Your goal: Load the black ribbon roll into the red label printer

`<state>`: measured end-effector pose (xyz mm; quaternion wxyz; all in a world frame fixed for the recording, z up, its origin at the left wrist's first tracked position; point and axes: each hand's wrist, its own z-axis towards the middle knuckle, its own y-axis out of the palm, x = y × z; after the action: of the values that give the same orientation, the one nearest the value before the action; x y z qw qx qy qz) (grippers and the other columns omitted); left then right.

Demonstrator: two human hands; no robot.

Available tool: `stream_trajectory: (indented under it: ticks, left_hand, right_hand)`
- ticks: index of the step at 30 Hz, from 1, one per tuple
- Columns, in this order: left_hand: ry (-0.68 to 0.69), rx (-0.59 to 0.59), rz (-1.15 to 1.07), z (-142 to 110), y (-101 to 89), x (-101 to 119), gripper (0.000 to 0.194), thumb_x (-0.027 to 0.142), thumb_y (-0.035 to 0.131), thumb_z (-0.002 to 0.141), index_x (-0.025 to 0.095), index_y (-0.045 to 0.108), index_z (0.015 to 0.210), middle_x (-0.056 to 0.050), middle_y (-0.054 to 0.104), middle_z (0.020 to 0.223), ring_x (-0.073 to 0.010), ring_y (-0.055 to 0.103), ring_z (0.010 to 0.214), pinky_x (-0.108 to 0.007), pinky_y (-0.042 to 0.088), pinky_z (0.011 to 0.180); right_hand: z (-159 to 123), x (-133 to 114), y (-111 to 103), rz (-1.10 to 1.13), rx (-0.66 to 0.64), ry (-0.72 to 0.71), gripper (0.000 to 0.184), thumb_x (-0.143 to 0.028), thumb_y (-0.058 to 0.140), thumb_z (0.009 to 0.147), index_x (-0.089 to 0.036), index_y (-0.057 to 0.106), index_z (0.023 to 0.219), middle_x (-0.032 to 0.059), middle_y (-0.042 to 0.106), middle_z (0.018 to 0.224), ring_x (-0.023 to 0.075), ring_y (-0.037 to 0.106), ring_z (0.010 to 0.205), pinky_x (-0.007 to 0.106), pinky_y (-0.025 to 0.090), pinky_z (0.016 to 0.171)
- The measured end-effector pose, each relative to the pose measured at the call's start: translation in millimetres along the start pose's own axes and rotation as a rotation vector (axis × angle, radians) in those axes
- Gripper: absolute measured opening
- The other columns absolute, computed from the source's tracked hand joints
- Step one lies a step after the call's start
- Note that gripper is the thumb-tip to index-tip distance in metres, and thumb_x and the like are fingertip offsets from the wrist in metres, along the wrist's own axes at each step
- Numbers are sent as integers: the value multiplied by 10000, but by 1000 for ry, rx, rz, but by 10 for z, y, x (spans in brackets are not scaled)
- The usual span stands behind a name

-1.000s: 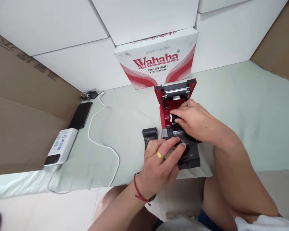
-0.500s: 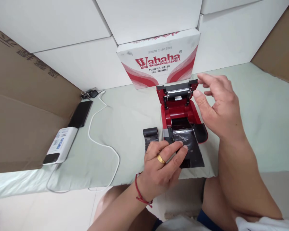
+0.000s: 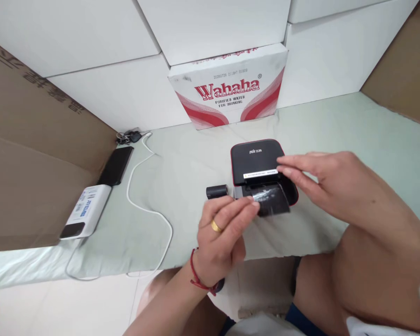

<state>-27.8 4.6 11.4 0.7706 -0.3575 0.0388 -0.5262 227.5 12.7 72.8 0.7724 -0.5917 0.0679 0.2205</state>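
Observation:
A small black-and-red label printer (image 3: pixel 257 161) sits on the cloth in front of me, its black lid down. From its front slot comes a strip of shiny black film (image 3: pixel 273 201). My left hand (image 3: pixel 224 224), with a gold ring and a red cord bracelet, is closed at the strip's left edge, fingertips on it; the thumb is mostly hidden. My right hand (image 3: pixel 322 175) has its fingers stretched out, the tips at the right edge of the lid, holding nothing. A small black roll (image 3: pixel 217 191) lies left of the printer, partly behind my left hand.
A white Wahaha carton (image 3: pixel 229 93) leans at the back against white boxes (image 3: pixel 210 28). On the left are a white power bank (image 3: pixel 91 210), a black phone (image 3: pixel 116 165), a white cable (image 3: pixel 131 186), keys (image 3: pixel 129 136) and a brown carton (image 3: pixel 49 154).
The printer's lid has swung down from raised to closed. My right hand has come down and nearer with it. My left hand has shifted slightly left, and less of the film strip shows.

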Motion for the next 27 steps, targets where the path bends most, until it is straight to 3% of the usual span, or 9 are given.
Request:
stream_trajectory:
  ticks: [4,9,13,17,20,23,27]
  left_hand:
    - [-169,42,-7,39,61,-168,657,-48,362,970,234,545,1534,-86,774,1319,-217,665,1311,-417,545,1109]
    - [-210,-119,16,72,75,-282,781,-106,338,867,263,523,1530,-41,785,1356,-166,702,1335,-434,441,1263]
    - [-177,-191,124,98,29,-274,739,-113,361,828,252,590,1428,-35,814,1303,-168,759,1244,-420,481,1217]
    - [-135,-168,182,139,39,-270,664,-117,391,809,229,644,1317,-38,827,1264,-181,779,1197,-392,520,1127]
    - [-164,-138,138,172,58,-267,602,-107,402,836,221,682,1255,-26,846,1191,-175,797,1123,-361,546,1058]
    - [-304,-99,-11,200,51,-265,493,-49,466,901,222,732,1216,-14,858,1136,-173,800,1083,-321,572,1013]
    - [-584,-45,-359,211,45,-300,343,88,621,976,248,746,1252,-12,858,1119,-187,782,1134,-322,554,1072]
  right_hand:
    - [-96,-3,39,-95,-113,-25,362,-273,444,1047,-292,790,1153,69,851,1088,324,808,984,439,605,793]
    - [-120,-41,41,-133,-130,-39,337,-221,453,1020,-298,760,1133,78,841,1013,328,798,952,428,571,742]
    - [-144,-71,53,-169,-128,-49,299,-196,484,990,-275,757,1084,100,845,1014,329,797,870,406,522,626]
    - [-182,-99,90,-199,-86,-78,293,-130,517,935,-252,759,1044,122,851,1092,322,794,796,396,477,545]
    - [-205,-65,92,-204,-67,-91,332,-143,483,989,-239,770,1127,109,852,1148,298,808,814,387,519,573]
    - [-215,27,68,-173,-65,-99,383,-166,467,1040,-243,749,1288,75,851,1183,258,819,867,359,564,643]
    - [-196,130,19,-41,-114,-113,375,-216,522,1046,-254,730,1356,62,839,1196,238,802,832,365,580,687]
